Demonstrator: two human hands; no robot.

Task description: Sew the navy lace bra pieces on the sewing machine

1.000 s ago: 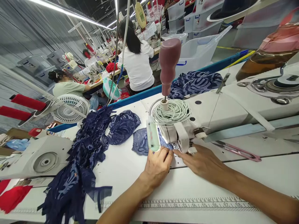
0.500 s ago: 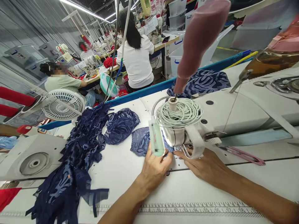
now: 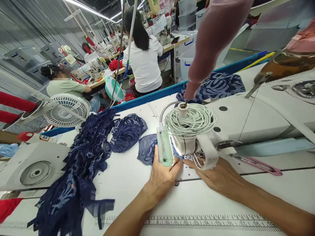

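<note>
A navy lace fabric piece [image 3: 147,149] lies on the white table, its right end running under the sewing machine head [image 3: 188,144]. My left hand [image 3: 162,177] is closed on the near edge of this piece, thumb and forefinger together close to the needle area. A small pale green lamp [image 3: 165,149] hides part of those fingers. From the right, my right hand [image 3: 220,173] reaches in with fingers stretched out flat, the forefinger tip touching the fabric edge by the presser foot. The white guard on the machine covers some of its fingers.
A heap of navy fabric strips [image 3: 81,170] and navy lace cups [image 3: 129,132] lie left. More navy lace [image 3: 219,87] sits behind the machine. Pink thread snips [image 3: 263,165] rest right. A white fan [image 3: 66,109] stands left; two people [image 3: 145,62] sit beyond the blue table edge.
The view has shifted slightly, with the machine appearing a little further right. Both hands stay at the fabric near the needle; the left forefinger looks more raised beside the lamp.
</note>
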